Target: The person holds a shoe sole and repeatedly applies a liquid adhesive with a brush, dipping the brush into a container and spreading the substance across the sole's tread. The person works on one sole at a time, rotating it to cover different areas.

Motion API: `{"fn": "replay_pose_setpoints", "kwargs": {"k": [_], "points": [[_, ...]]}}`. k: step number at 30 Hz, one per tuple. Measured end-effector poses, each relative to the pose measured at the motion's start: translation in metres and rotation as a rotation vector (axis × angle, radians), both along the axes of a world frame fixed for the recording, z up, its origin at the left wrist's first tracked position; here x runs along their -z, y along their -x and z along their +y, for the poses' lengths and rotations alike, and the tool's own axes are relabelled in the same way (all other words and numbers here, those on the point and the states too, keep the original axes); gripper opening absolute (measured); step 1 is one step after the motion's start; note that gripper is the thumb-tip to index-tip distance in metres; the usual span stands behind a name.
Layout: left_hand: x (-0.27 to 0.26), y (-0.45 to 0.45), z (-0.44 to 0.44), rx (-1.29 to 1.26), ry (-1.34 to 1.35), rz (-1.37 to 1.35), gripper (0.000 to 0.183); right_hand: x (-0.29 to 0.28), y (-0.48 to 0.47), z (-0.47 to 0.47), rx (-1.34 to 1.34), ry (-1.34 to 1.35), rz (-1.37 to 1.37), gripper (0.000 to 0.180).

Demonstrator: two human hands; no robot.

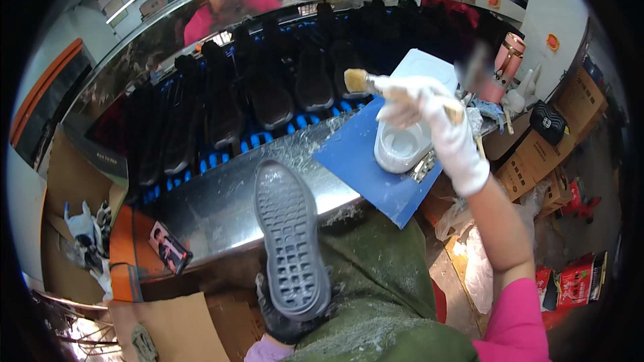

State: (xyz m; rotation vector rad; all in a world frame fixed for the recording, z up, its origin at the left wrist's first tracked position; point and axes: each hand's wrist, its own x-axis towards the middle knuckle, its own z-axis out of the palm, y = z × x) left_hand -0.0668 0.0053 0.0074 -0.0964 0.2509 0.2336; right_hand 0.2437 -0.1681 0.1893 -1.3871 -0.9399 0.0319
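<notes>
My left hand (289, 324), in a black glove, holds a grey shoe sole (291, 241) from below at its lower end; its gridded inner side faces up, and its far end lies over the edge of a metal bench (221, 216). My right hand (422, 110), in a white glove, grips a flat brush (358, 81) with pale bristles pointing left. Below that hand stands a white plastic container (400, 146) with a round well of whitish liquid. It rests on a blue sheet (352, 161), beside a small metal piece (423, 167).
Dark shoes (266, 95) stand in rows on a blue-lit conveyor behind the bench. A pink flask (507, 65), white bottles (520, 93) and cloths are at the right. Cardboard boxes (518, 176) stand farther right. A phone (170, 249) lies at the bench's left end, near an open carton (58, 221).
</notes>
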Motion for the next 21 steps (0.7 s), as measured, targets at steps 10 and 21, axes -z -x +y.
{"fn": "replay_pose_setpoints", "kwargs": {"k": [10,21], "points": [[-0.112,-0.113,-0.016,0.14,-0.281,-0.054,0.067,0.011,-0.15,-0.007,0.083,-0.01,0.348,0.029],[-0.259,-0.401,-0.095,0.193,-1.204,-0.735,0.074,0.029,-0.15,-0.013,0.067,-0.669,0.631,0.014]]}}
